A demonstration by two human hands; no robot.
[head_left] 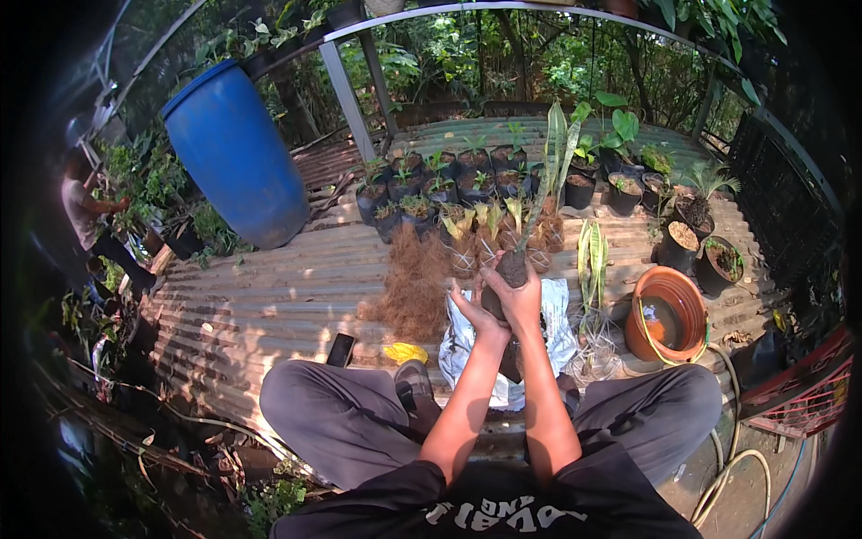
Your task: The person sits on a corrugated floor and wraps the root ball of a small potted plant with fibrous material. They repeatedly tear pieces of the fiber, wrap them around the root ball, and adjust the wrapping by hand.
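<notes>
The grip, left hand [481, 316] and right hand [522, 300] cupping a soil ball [513, 268] mid-frame, suits a probably soft, crumbly lump best held around its sides.

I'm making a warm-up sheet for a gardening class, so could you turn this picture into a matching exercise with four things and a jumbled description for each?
Things
1. Barrel
2. Phone
3. Tub
4. Soil ball

Descriptions
A. Orange-brown, with water inside
B. Held between the left hand and right hand
C. Blue, in the upper left of the picture
D. Black, lying flat on the corrugated sheeting

Right pairs: 1-C, 2-D, 3-A, 4-B
</notes>
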